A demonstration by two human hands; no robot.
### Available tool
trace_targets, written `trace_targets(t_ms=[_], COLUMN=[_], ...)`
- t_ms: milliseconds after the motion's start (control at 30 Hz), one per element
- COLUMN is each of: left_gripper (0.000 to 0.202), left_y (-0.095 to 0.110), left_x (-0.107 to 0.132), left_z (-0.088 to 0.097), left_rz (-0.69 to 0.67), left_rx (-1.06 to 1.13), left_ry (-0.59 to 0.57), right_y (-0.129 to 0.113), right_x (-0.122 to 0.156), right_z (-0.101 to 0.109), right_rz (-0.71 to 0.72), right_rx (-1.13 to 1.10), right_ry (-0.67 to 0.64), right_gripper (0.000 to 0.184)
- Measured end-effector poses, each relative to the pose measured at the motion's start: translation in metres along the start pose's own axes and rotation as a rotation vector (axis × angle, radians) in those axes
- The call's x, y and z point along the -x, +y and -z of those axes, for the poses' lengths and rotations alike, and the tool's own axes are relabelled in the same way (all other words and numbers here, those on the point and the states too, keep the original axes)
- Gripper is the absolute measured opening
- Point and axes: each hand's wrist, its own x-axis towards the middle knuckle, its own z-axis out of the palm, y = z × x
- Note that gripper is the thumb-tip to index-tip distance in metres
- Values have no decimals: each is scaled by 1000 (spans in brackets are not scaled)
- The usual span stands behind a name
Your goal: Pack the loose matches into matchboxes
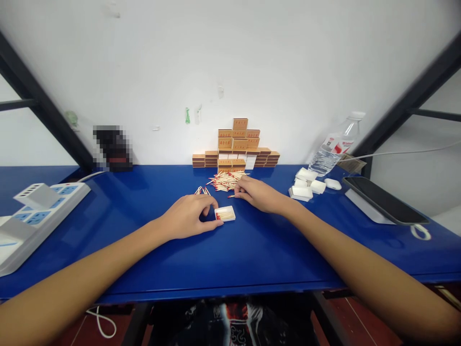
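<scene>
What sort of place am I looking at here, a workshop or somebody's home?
Most likely a plain work bench, not a home: a blue table against a bare white wall, matchboxes stacked at the back, loose matches by the right hand, a part-filled tray at the left hand.

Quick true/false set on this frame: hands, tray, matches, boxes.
1. The left hand holds the white tray by its end. True.
2. The right hand grips the water bottle. False: it rests at the match pile.
3. The matchboxes are stacked against the wall. True.
4. The white tray is empty. False: a few matches lie in it.
5. The power strip lies right of both hands. False: it is at the left.
</scene>
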Motion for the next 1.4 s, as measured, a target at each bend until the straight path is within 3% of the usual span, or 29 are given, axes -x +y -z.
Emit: trace_targets(t_ms=[200,333,533,900,1133,1267,1400], left_gripper=[31,31,30,32,30,26,22], left_y=[-2,-3,-3,-1,0,-4,-10], left_x=[0,0,-1,0,0,-1,2], left_z=[0,-1,-2,0,-1,15,45], left_rz=[11,35,40,24,26,40,46], left_rx=[-20,-41,-33,-9,-19,-72,-63], left_ry=[10,26,37,19,11,19,-68], right_y=[-10,-31,-58,-56,-56,-54,-56], right_x=[5,10,16,16,15,9,-13], right_z=[8,13,7,9,2,7,10], right_rz=[-21,32,88,69,101,102,-106], right_rx=[-3,-27,35,-15,-73,-104,21], right_ry=[-12,18,-53,-103,-47,58,166], right_gripper=[13,11,9,12,12,14,22])
